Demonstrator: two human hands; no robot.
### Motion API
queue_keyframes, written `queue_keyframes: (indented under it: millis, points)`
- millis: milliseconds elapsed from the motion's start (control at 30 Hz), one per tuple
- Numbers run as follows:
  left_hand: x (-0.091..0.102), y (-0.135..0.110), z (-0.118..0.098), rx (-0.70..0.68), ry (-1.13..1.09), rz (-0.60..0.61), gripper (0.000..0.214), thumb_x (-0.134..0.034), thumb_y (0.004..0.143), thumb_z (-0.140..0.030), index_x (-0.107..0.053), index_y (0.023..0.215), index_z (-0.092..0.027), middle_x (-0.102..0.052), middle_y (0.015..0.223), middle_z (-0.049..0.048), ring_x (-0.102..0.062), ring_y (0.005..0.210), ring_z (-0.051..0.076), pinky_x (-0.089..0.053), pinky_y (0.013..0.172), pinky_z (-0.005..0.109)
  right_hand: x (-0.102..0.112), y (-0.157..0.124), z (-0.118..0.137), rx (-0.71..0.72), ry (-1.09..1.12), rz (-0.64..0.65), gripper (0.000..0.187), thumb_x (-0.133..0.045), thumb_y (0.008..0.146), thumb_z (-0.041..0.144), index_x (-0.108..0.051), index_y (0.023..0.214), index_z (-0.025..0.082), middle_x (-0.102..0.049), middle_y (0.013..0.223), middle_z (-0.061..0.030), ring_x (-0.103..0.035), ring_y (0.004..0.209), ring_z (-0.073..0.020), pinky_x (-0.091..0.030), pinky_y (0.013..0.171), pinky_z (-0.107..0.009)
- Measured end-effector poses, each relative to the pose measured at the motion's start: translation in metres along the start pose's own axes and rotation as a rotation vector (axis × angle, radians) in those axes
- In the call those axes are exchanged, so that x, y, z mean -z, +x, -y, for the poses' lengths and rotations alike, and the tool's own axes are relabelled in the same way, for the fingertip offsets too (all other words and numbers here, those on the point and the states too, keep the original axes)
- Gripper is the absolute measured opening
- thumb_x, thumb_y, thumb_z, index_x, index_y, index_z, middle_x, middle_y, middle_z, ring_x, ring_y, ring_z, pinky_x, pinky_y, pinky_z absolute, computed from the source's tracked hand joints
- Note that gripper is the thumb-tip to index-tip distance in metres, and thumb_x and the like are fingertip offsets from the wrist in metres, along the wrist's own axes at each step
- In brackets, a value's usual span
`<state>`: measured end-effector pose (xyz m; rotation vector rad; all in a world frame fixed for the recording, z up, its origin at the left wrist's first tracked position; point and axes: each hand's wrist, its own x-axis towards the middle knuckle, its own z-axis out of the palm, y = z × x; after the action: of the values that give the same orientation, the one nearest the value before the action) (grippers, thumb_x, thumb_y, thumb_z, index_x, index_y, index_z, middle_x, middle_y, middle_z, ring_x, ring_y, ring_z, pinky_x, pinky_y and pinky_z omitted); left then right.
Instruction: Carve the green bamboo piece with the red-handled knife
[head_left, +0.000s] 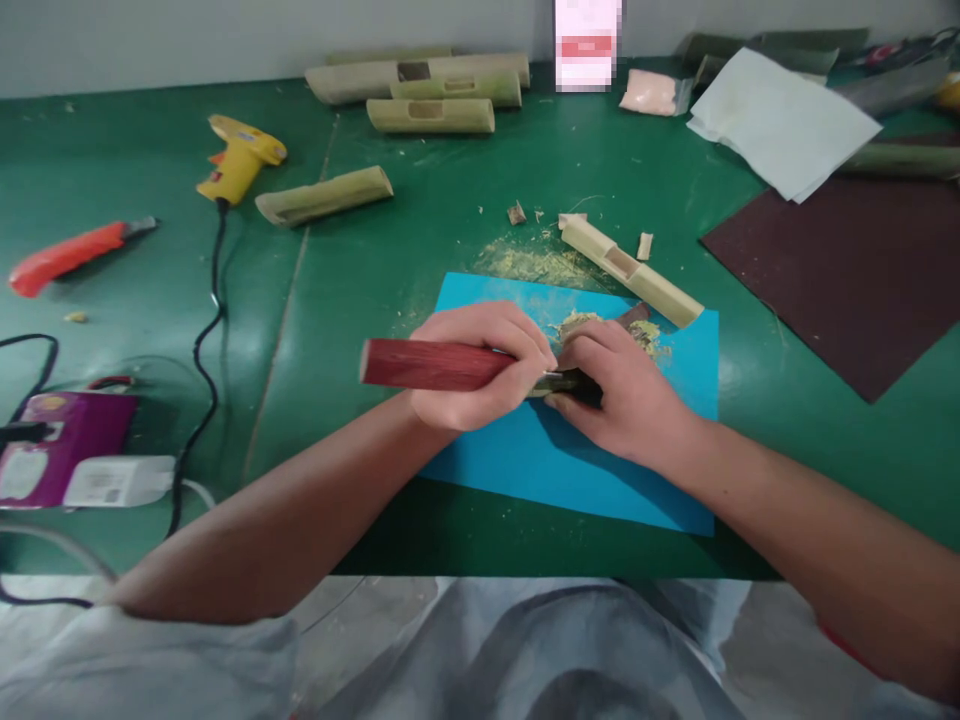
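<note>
My left hand (480, 365) is closed around the red wooden handle (420, 364) of a tool that lies level and points right. Its dark metal end (559, 380) meets my right hand (622, 390), whose fingers pinch a small piece I cannot make out, most of it hidden under the fingers. Both hands hover over a blue sheet (540, 460) strewn with pale shavings (581, 322). A cut bamboo piece (630, 270) with a rectangular slot lies just beyond the sheet.
On the green table (420, 210): a yellow glue gun (238, 160) with black cord, a red utility knife (71, 255), several bamboo tubes (427, 85) at the back, dark sandpaper (862, 270), white paper (780, 120), and a purple box (64, 445) at left.
</note>
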<state>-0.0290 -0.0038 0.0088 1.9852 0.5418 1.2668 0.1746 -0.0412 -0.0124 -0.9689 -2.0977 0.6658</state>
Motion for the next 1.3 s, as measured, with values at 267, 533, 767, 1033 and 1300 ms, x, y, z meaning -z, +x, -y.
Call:
queue_keyframes:
  millis: [267,533,767,1033,1300]
  points:
    - [-0.002,0.012,-0.01,-0.018,0.025,0.133,0.005,-0.076,0.086,-0.023,-0.073,0.082,-0.024,-0.08,0.081,0.0028,-0.076,0.074,0.018,-0.063,0.071,0.028,0.0,0.001,0.0,0.014,-0.052,0.015,0.019,-0.064,0.089,0.023,-0.046,0.087,0.026,-0.061,0.094,-0.0083,-0.055,0.091,-0.0259,-0.044,0.08,-0.042]
    - [-0.002,0.01,-0.009,0.004,0.06,0.127,0.006,-0.075,0.086,-0.025,-0.072,0.081,-0.025,-0.079,0.081,0.0016,-0.076,0.073,0.017,-0.063,0.069,0.028,0.0,0.002,0.0,0.001,-0.041,0.019,0.019,-0.063,0.09,0.024,-0.044,0.086,0.026,-0.06,0.093,-0.0066,-0.054,0.09,-0.0249,-0.043,0.079,-0.041]
    - [-0.004,0.013,-0.012,-0.016,0.083,0.174,0.014,-0.068,0.09,-0.023,-0.064,0.077,-0.024,-0.075,0.076,0.0005,-0.072,0.069,0.015,-0.06,0.066,0.029,-0.001,0.001,0.0,-0.002,-0.044,0.02,0.019,-0.064,0.088,0.021,-0.046,0.086,0.026,-0.061,0.094,-0.0071,-0.056,0.092,-0.0257,-0.045,0.081,-0.042]
    - [-0.006,0.006,-0.011,-0.109,0.119,-0.008,0.022,-0.065,0.087,-0.017,-0.056,0.068,-0.021,-0.065,0.062,-0.0011,-0.064,0.057,0.012,-0.052,0.054,0.026,0.0,-0.001,0.001,-0.009,-0.031,0.023,0.012,-0.067,0.09,0.022,-0.056,0.095,0.023,-0.063,0.101,-0.0096,-0.059,0.1,-0.0279,-0.049,0.086,-0.045]
    - [-0.009,-0.001,0.001,-0.104,0.064,-0.121,0.02,-0.067,0.086,-0.023,-0.062,0.067,-0.022,-0.069,0.061,-0.0009,-0.065,0.054,0.012,-0.053,0.051,0.025,0.001,0.0,0.002,-0.025,-0.005,0.025,0.013,-0.066,0.089,0.02,-0.055,0.095,0.025,-0.063,0.1,-0.0082,-0.059,0.1,-0.0276,-0.049,0.086,-0.046]
